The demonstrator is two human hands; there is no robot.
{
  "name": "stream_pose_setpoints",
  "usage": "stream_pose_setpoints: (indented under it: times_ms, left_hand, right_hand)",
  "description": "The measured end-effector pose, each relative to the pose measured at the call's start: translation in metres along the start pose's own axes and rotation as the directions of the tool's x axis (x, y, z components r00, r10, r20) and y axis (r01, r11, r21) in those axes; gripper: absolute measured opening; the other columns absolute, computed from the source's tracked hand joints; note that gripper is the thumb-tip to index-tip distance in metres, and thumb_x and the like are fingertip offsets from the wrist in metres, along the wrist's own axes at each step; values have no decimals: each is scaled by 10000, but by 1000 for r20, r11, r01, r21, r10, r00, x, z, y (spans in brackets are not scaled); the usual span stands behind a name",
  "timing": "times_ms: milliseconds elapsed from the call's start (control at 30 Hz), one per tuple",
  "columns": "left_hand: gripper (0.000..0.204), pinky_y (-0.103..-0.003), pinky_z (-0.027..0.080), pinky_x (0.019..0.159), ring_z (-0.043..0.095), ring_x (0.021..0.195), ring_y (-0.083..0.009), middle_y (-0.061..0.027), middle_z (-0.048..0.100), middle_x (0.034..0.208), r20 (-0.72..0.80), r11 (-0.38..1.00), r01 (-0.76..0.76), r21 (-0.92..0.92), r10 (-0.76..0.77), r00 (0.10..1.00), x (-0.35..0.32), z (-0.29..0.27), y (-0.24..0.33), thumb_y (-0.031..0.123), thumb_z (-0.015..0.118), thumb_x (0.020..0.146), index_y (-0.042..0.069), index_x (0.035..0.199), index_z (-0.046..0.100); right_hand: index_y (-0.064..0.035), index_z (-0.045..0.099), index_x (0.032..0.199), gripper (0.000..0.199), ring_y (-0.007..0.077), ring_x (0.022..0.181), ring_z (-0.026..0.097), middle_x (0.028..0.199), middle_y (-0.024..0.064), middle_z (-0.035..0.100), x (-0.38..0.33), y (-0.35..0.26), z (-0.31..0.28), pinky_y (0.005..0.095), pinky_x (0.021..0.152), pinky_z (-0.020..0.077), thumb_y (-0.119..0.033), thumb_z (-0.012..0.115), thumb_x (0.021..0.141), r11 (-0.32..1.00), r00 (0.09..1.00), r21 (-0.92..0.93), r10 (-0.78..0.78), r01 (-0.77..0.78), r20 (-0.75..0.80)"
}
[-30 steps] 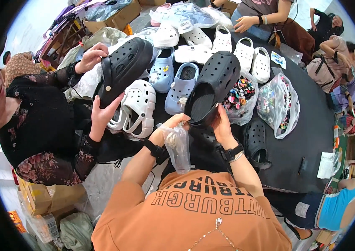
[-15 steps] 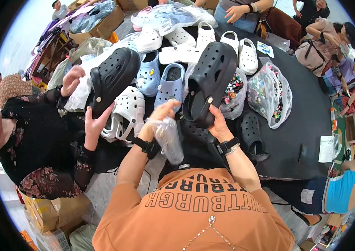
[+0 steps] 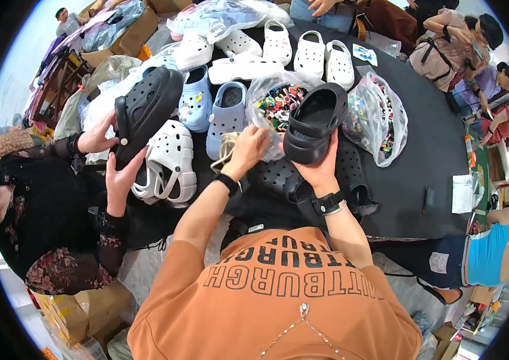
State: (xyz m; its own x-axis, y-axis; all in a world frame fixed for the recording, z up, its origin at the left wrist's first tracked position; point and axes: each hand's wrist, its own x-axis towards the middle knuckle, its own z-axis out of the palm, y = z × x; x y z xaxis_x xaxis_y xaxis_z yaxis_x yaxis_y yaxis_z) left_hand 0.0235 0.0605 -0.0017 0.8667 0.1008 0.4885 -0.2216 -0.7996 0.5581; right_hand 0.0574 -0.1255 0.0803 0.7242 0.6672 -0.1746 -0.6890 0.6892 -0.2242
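Note:
My right hand [image 3: 319,171] grips a black clog [image 3: 320,123] by its heel end, tilted so the footbed faces me. My left hand [image 3: 248,147] has its fingers drawn together at the near edge of an open clear bag of small colorful charms [image 3: 278,107]; whatever is in them is hidden. A crumpled translucent plastic bag [image 3: 228,150] hangs by that hand. Left of it stand two light blue clogs, a plain one [image 3: 221,129] and one with charms [image 3: 195,103]. Below my hands, black clogs [image 3: 273,176] lie on the black table [image 3: 428,150].
At left a co-worker's hands [image 3: 124,180] hold another black clog [image 3: 146,114] above white clogs [image 3: 173,159]. More white clogs [image 3: 309,54] line the far side. A second charm bag [image 3: 374,120] sits at right, with a dark slim object [image 3: 428,200] beyond it.
The black clog in my right hand has turned from its top toward its opening. My left hand has risen toward the charm bag. The co-worker now grips their clog with both hands.

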Motion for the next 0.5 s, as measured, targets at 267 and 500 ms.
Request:
stream_pose_setpoints:
  times_ms: [267,500]
  left_hand:
    - [264,-365,419,646,541,725,-270,-110,558,770,155,993,-24,112,7,988,-5,-36,14,169,578,782,109,1038,573]
    - [366,-264,442,681,563,808,-128,-44,594,896,347,595,530,-605,-402,847,14,-63,58,330,440,896,41,1078,572]
  right_hand:
    - [-52,426,1216,673,381,1117,400,1202,191,456,-1,3,1,512,969,299,-561,474,779,994,1000,107,26,-28,18]
    - [-110,438,1222,645,261,1098,473,1214,105,481,-5,11,-4,439,967,344,-570,484,772,998,997,-55,35,-31,74]
